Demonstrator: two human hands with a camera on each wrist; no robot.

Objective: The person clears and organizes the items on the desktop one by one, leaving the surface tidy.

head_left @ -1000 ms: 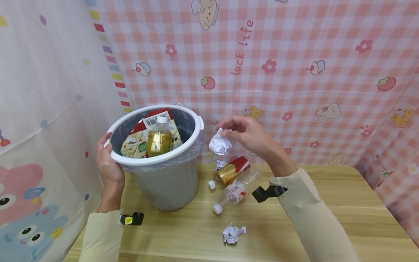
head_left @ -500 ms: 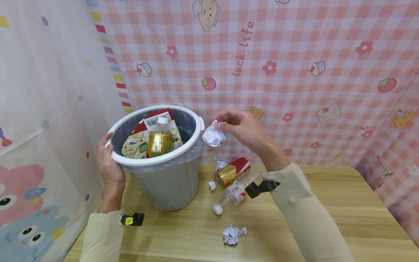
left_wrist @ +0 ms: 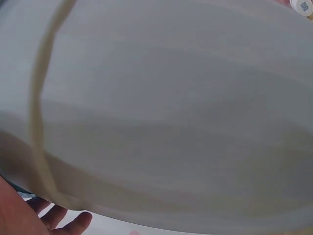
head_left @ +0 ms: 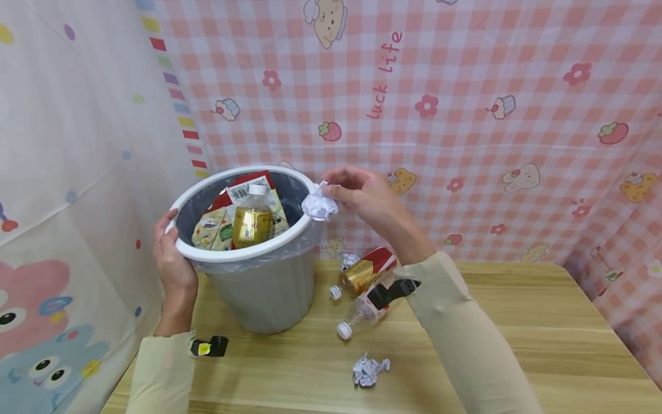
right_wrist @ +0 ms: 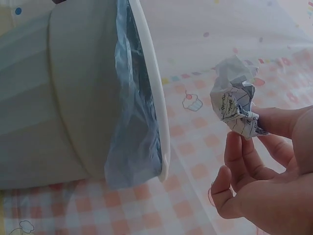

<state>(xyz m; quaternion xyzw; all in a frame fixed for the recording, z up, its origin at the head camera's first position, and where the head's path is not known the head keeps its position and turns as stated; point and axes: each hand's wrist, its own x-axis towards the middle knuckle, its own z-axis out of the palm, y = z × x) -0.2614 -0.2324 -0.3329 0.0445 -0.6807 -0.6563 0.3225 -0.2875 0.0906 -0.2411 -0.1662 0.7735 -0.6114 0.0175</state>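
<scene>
A grey trash can (head_left: pixel 258 296) with a white rim and a clear liner stands at the left of the table. My left hand (head_left: pixel 174 259) grips its rim on the left side. Inside lie a gold-labelled bottle (head_left: pixel 252 224) and red-and-cream wrappers (head_left: pixel 211 227). My right hand (head_left: pixel 364 198) pinches a crumpled paper ball (head_left: pixel 319 205) between thumb and fingertips. In the head view that ball overlaps the can's right rim; in the right wrist view the paper ball (right_wrist: pixel 234 95) is in the air, apart from the rim (right_wrist: pixel 155 88).
On the wooden table (head_left: pixel 496 345) lie a gold-and-red bottle (head_left: pixel 364 273) and a clear bottle (head_left: pixel 362 316), partly hidden by the right wrist camera. One paper ball (head_left: pixel 349 260) lies behind them, another paper ball (head_left: pixel 369 370) nearer the front. A checked curtain (head_left: pixel 465 144) hangs behind.
My right hand has carried the paper ball left and slightly up, from beside the trash can to its right rim. The left hand has stayed on the rim.
</scene>
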